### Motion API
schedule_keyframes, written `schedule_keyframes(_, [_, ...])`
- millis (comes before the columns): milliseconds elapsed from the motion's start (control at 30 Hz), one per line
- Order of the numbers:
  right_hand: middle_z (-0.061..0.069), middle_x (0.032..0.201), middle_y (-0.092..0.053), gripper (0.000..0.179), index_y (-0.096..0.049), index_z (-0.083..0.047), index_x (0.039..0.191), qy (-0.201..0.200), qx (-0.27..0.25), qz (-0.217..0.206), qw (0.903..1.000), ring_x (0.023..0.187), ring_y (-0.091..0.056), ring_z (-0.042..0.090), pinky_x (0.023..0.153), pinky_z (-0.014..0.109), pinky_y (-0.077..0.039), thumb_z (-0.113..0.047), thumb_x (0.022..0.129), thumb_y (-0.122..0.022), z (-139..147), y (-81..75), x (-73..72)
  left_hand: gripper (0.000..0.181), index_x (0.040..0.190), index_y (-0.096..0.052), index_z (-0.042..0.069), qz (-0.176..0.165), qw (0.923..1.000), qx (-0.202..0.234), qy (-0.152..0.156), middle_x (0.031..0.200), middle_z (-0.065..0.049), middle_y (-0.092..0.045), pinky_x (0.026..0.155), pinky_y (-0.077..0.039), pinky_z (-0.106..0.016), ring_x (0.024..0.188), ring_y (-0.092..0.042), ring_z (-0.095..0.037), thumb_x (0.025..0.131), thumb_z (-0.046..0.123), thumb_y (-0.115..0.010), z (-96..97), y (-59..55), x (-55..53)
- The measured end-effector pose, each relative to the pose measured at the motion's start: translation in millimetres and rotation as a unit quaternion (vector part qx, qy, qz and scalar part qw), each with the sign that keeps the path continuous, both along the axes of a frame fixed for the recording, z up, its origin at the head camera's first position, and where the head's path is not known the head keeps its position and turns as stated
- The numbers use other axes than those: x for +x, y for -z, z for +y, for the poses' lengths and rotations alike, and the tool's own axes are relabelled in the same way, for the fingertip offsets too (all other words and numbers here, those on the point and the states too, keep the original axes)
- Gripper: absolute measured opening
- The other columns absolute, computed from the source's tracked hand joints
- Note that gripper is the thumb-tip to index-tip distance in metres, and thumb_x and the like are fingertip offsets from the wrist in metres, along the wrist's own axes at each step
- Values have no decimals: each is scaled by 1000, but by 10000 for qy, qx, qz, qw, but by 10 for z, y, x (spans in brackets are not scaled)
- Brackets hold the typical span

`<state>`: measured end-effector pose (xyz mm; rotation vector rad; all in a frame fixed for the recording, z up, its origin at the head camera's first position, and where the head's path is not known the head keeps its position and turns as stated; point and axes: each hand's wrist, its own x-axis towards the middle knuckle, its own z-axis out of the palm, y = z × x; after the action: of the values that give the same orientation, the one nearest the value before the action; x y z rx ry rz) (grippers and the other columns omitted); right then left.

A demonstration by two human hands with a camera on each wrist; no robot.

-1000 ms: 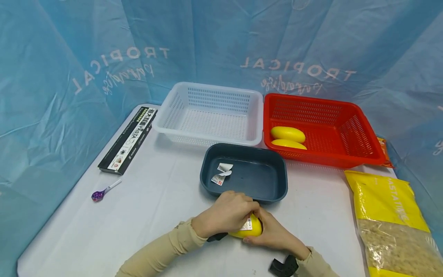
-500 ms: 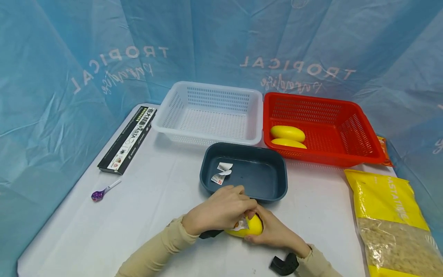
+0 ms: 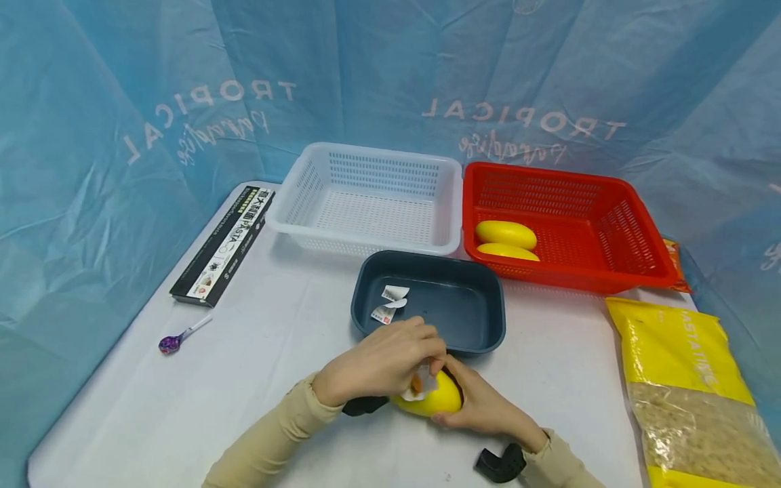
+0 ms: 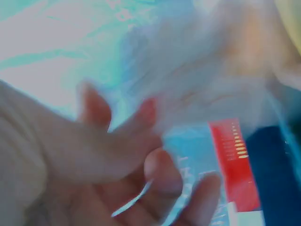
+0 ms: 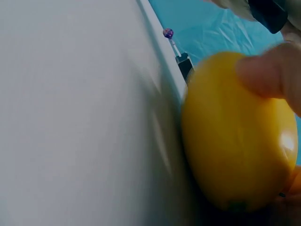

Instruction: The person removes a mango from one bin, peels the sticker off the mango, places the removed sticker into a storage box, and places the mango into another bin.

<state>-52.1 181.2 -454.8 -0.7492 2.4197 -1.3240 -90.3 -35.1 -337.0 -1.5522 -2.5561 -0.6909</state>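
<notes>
A smooth yellow oval fruit (image 3: pixel 443 398) lies on the table in front of the dark bin, and my right hand (image 3: pixel 485 403) grips it from the right. In the right wrist view the thumb presses on the upper side of the fruit (image 5: pixel 230 132). My left hand (image 3: pixel 384 359) pinches a whitish sticker (image 3: pixel 428 381) by its edge, and part of the sticker curls up off the fruit's skin. The left wrist view shows this sticker (image 4: pixel 197 80) blurred, stretching from the fingertips toward the fruit. Peeled paper labels (image 3: pixel 390 303) lie inside the dark bin (image 3: pixel 451 308).
Behind the bin stand a white basket (image 3: pixel 366 234) and a red basket (image 3: pixel 579 274); two similar yellow fruits (image 3: pixel 506 234) lie in the red one. A pasta box (image 3: pixel 222 247) and a lollipop (image 3: pixel 171 344) are at left, a yellow pasta bag (image 3: pixel 689 393) at right.
My left hand has moved left and slightly up, lifting the sticker's edge away from the fruit. My right hand keeps its grip in nearly the same place.
</notes>
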Motion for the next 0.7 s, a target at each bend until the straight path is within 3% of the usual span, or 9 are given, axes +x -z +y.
schedule_keyframes(67, [-6,131,-52,74,-39,-26,138,-6,95,-48,9999,108,-51,9,96,26,-44,-28,75,-80,-13,-13,10,29,77,-55,17,-95,9983,558,-167,83,5,-53,69,-39,-16,80,-49,-10,82,-11,-62,-19,-30,-32])
schedule_keyframes(167, [-6,130,-53,74,-40,-26,138,-41,165,-64,9998,108,-52,9,97,29,-44,-31,76,-80,-25,-14,19,26,81,-57,14,-294,9893,1330,-521,89,1,-55,71,-45,-19,82,-52,-11,87,-12,-55,-62,-76,-82])
schedule_keyframes(233, [-7,131,-53,74,-41,-26,138,-44,147,-82,9998,109,-52,9,98,30,-44,-32,76,-80,-26,-9,24,22,86,-58,11,-505,9835,1571,-739,91,0,-56,70,-47,-20,80,-52,-11,89,-10,-55,-78,-83,-107])
schedule_keyframes(400, [-7,134,-53,73,-41,-27,139,-69,104,-58,9999,111,-52,10,100,31,-44,-34,77,-79,-36,2,21,20,99,-59,9,-1019,9759,1525,-1183,101,-5,-56,66,-47,-20,78,-51,-12,90,-7,-52,-68,-23,-160])
schedule_keyframes(567, [-9,134,-52,73,-41,-30,138,9,207,-151,9997,111,-52,10,101,34,-44,-36,77,-79,-33,7,17,23,107,-58,11,-1258,9730,1150,-1556,104,-5,-54,61,-43,-18,74,-49,-11,91,-4,-51,-45,39,-207])
schedule_keyframes(700, [-9,134,-52,73,-41,-30,139,15,230,-151,9996,110,-51,9,99,33,-43,-35,77,-79,-28,19,13,26,113,-56,12,-1724,9662,816,-1733,109,-7,-51,60,-44,-18,72,-51,-11,92,-2,-50,-20,91,-247])
